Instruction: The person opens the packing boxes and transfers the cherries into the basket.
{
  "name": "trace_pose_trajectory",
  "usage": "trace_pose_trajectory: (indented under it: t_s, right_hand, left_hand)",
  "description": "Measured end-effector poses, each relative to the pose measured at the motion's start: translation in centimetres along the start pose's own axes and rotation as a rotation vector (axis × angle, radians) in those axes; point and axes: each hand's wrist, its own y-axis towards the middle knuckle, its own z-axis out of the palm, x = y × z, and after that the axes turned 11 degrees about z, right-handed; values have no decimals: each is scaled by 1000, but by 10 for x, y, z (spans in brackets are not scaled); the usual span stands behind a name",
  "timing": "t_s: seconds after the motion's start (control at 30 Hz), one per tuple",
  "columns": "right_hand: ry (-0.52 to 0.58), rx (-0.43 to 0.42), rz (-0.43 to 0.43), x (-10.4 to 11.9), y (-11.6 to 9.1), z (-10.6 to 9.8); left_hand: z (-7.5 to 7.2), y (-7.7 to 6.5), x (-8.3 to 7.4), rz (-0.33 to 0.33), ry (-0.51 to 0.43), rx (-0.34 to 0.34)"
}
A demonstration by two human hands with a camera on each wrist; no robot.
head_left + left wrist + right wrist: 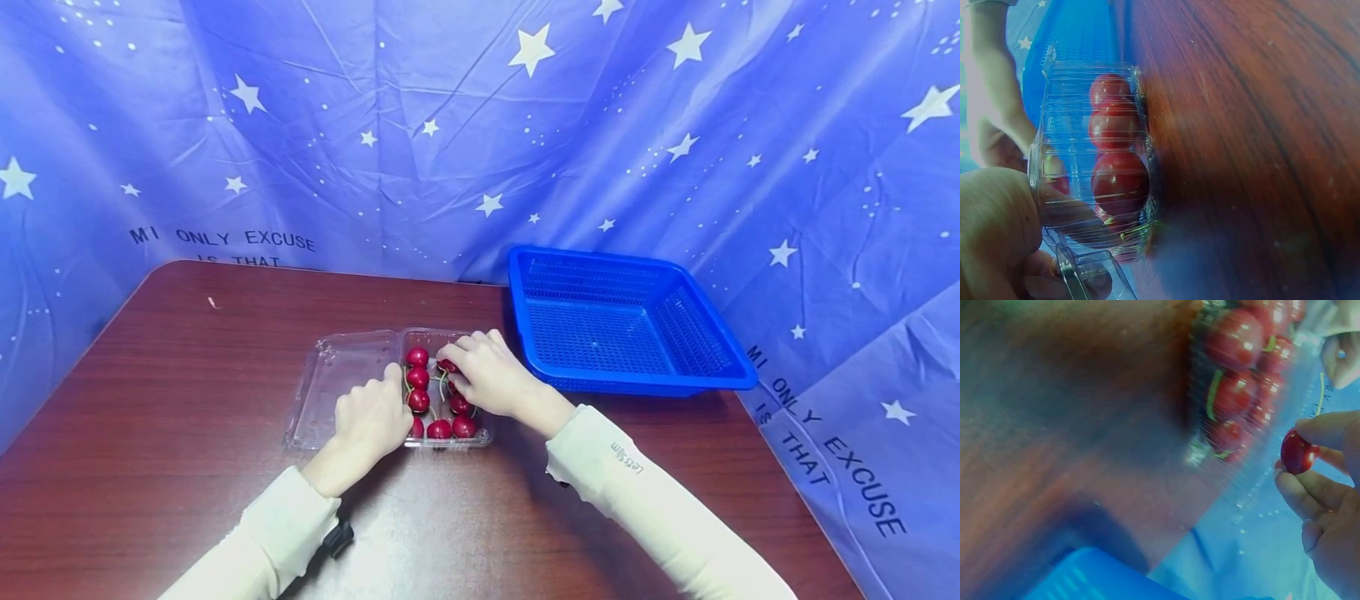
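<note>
A clear plastic clamshell box [486, 438] lies on the table, its lid [345, 383] folded out flat to the left. Red cherries [417, 378] with green stems line the box's left side, front and right side. My left hand [372, 418] grips the box at the hinge side; in the left wrist view its fingers curl over the plastic edge. Over the box's right half, my right hand [491, 375] pinches one cherry [1298, 452] between thumb and fingers, its stem pointing up. That hand hides part of the box's back right in the head view.
A blue plastic basket [637, 385] stands at the back right of the brown wooden table [187, 375]. Behind it hangs a blue curtain [420, 167] with white stars. A tiny pale scrap [213, 302] lies at the back left.
</note>
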Motion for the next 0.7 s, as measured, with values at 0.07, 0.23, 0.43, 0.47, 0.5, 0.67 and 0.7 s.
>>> trace_pose_trajectory:
  t_s: [0.07,0.23,0.43,0.47,0.5,0.67,0.7]
  right_hand:
    - [5,-25,-8,0,2,-5]
    - [24,-67,-3,-3,6,-21]
    - [39,-83,31,-15,9,-39]
    - [45,-82,44,-17,10,-42]
    - [50,-82,56,-19,10,-45]
    - [71,-76,131,-33,12,-58]
    - [71,-79,142,-36,12,-61]
  left_hand:
    - [0,0,0,-1,2,1]
    - [0,0,0,1,3,-1]
    - [0,0,0,-2,0,3]
    - [0,0,0,-2,-1,4]
    - [0,0,0,-3,0,5]
    - [1,1,0,-3,1,4]
    - [1,1,0,-3,1,3]
